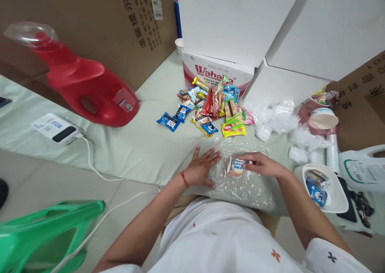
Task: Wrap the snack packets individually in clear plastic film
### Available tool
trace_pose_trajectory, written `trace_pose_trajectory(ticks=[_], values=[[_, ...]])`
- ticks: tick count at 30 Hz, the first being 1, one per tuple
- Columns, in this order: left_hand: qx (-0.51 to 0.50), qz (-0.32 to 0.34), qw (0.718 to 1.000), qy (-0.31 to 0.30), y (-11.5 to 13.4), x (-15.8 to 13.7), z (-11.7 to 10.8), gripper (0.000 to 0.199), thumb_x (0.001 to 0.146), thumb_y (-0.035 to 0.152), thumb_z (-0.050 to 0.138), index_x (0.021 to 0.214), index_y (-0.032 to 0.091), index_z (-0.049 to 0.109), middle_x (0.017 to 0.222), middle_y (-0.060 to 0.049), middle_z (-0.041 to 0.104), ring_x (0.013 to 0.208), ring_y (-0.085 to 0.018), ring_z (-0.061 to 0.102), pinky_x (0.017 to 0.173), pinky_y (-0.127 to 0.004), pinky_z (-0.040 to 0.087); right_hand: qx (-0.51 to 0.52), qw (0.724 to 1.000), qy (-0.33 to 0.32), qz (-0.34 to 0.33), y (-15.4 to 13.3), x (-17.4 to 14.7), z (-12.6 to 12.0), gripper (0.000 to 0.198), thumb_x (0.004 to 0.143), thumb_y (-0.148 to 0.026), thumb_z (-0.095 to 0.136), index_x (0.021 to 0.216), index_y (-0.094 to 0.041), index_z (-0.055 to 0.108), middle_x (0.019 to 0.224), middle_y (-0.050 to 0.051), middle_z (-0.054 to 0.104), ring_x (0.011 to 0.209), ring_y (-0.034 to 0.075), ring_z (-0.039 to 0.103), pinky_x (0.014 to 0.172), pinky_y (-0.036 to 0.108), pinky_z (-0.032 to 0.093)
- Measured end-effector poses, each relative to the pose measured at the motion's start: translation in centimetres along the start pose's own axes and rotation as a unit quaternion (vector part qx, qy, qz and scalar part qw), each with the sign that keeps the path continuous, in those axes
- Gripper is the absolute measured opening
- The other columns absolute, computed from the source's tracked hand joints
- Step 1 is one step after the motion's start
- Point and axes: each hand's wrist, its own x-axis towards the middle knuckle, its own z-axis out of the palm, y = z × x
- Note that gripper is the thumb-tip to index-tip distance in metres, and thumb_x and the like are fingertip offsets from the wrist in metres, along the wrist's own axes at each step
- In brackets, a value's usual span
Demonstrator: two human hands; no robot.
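Note:
A sheet of clear bubble wrap (255, 192) lies flat on the cloth-covered table in front of me. On it rests a small wrapped biscuit packet (237, 166) with a white and blue label. My right hand (260, 164) pinches the packet's right end between thumb and fingers. Spread flat, my left hand (203, 168) presses on the left part of the bubble wrap, a red string bracelet at its wrist. Beyond the wrap is a loose pile of wrapped snacks (213, 104) in several colours, with a yellow packet (234, 130) at its near edge.
White boxes (225, 20) stand behind the pile. Crumpled plastic wrap (273, 118) lies right of it. A white tub (339, 192) with packets sits at the right. At left are a red jug (90, 84), a white device (55, 127) with a cable, and a green stool (54, 225).

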Motion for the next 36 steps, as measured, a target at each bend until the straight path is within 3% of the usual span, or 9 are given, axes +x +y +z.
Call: trace_pose_trajectory(ticks=[4, 7, 14, 19, 23, 26, 29, 32, 36], values=[[0.005, -0.001, 1.000, -0.002, 0.2, 0.0, -0.4, 0.112, 0.071, 0.065, 0.078, 0.164, 0.032, 0.024, 0.171, -0.012, 0.026, 0.159, -0.038, 0.018, 0.120, -0.070, -0.015, -0.131, 0.988, 0.075, -0.004, 0.8, 0.1, 1.2, 0.040, 0.094, -0.038, 0.065, 0.129, -0.019, 0.071, 0.115, 0.014, 0.071, 0.104, 0.025, 0.068, 0.095, 0.039, 0.053], [0.010, -0.003, 1.000, -0.008, 0.4, 0.0, -0.6, 0.113, 0.071, 0.067, 0.078, 0.164, 0.033, 0.023, 0.171, -0.013, 0.026, 0.158, -0.038, 0.018, 0.120, -0.070, -0.014, -0.158, 0.979, 0.126, 0.015, -0.3, 2.5, -0.1, 0.032, 0.093, -0.036, 0.065, 0.120, -0.020, 0.074, 0.113, 0.011, 0.072, 0.101, 0.024, 0.069, 0.091, 0.035, 0.052], [0.012, -0.011, 1.000, -0.020, 0.6, 0.0, -0.9, 0.114, 0.071, 0.068, 0.078, 0.164, 0.034, 0.021, 0.171, -0.013, 0.025, 0.159, -0.038, 0.017, 0.119, -0.070, -0.015, -0.245, 0.912, 0.312, 0.108, -5.8, 17.6, -5.4, 0.038, 0.101, -0.045, 0.051, 0.107, -0.016, 0.074, 0.108, 0.013, 0.074, 0.099, 0.026, 0.066, 0.087, 0.034, 0.047], [0.008, -0.020, 0.999, -0.026, 0.6, 0.0, -1.0, 0.114, 0.071, 0.066, 0.079, 0.164, 0.034, 0.022, 0.171, -0.012, 0.024, 0.159, -0.037, 0.017, 0.119, -0.070, -0.017, -0.238, 0.895, 0.350, 0.144, -6.7, 24.5, -6.9, 0.036, 0.102, -0.041, 0.049, 0.106, -0.014, 0.072, 0.110, 0.015, 0.072, 0.102, 0.029, 0.064, 0.090, 0.037, 0.046], [0.003, -0.010, 1.000, -0.013, 0.5, 0.0, -0.7, 0.114, 0.070, 0.066, 0.080, 0.164, 0.033, 0.023, 0.171, -0.013, 0.025, 0.159, -0.038, 0.018, 0.120, -0.070, -0.016, -0.164, 0.896, 0.408, 0.064, -6.3, 20.4, -7.5, 0.030, 0.101, -0.032, 0.046, 0.099, -0.013, 0.069, 0.096, 0.009, 0.071, 0.093, 0.022, 0.062, 0.085, 0.032, 0.046], [-0.003, 0.002, 1.000, 0.004, 0.3, -0.1, -0.4, 0.115, 0.070, 0.063, 0.082, 0.164, 0.031, 0.024, 0.170, -0.014, 0.025, 0.158, -0.038, 0.019, 0.119, -0.070, -0.018, -0.112, 0.906, 0.409, -0.014, -6.0, 12.9, -7.3, 0.021, 0.096, -0.034, 0.055, 0.092, -0.018, 0.066, 0.085, 0.002, 0.065, 0.079, 0.018, 0.056, 0.074, 0.029, 0.044], [-0.021, 0.009, 1.000, 0.014, -0.1, -0.3, -0.5, 0.112, 0.072, 0.061, 0.082, 0.164, 0.030, 0.024, 0.170, -0.014, 0.026, 0.158, -0.037, 0.019, 0.119, -0.068, -0.019, -0.122, 0.930, 0.344, -0.037, -5.9, 4.8, -6.1, 0.019, 0.093, -0.037, 0.062, 0.084, -0.021, 0.063, 0.081, 0.001, 0.060, 0.071, 0.016, 0.052, 0.067, 0.029, 0.042], [-0.033, 0.011, 0.999, 0.015, -0.3, -0.5, -0.8, 0.109, 0.076, 0.059, 0.079, 0.164, 0.031, 0.021, 0.170, -0.013, 0.027, 0.158, -0.035, 0.021, 0.121, -0.067, -0.015, -0.201, 0.934, 0.287, -0.067, -5.8, -0.6, -3.3, 0.015, 0.097, -0.031, 0.059, 0.086, -0.022, 0.064, 0.085, 0.004, 0.062, 0.078, 0.019, 0.054, 0.072, 0.033, 0.044], [-0.024, 0.016, 0.999, 0.015, -0.3, -0.5, -1.1, 0.108, 0.078, 0.053, 0.079, 0.165, 0.031, 0.019, 0.169, -0.013, 0.030, 0.158, -0.035, 0.022, 0.122, -0.068, -0.011, -0.361, 0.893, 0.240, -0.122, -4.8, -2.6, 2.9, 0.015, 0.100, -0.021, 0.055, 0.089, -0.021, 0.066, 0.096, 0.009, 0.065, 0.088, 0.023, 0.050, 0.077, 0.036, 0.041]])
